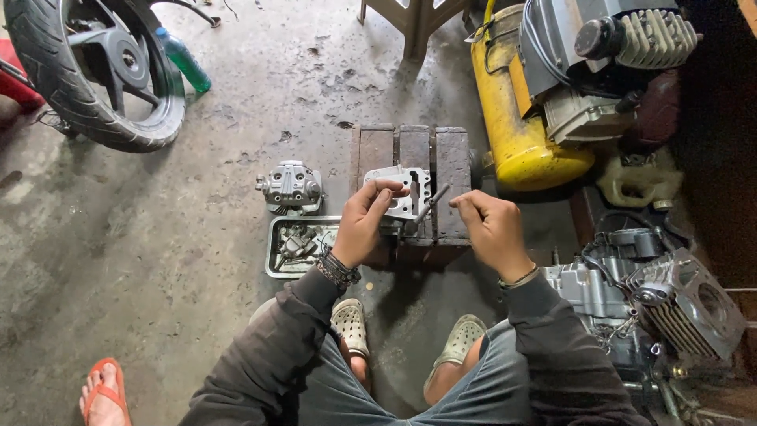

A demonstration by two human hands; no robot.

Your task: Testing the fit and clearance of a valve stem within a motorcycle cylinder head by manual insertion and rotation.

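Seated over a wooden block [453, 170], left hand [363, 225] grips a metal engine part [406, 189]; right hand [493, 233] pinches what looks like a thin tool [430, 205].

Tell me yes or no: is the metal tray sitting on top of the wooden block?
No, the metal tray lies on the concrete floor to the left of the wooden block, beneath the left hand.

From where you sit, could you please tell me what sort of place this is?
Most likely a small motorcycle repair workshop: a motorcycle wheel stands on the stained concrete floor, an engine sits at the right, and a yellow air compressor stands behind the wooden block.
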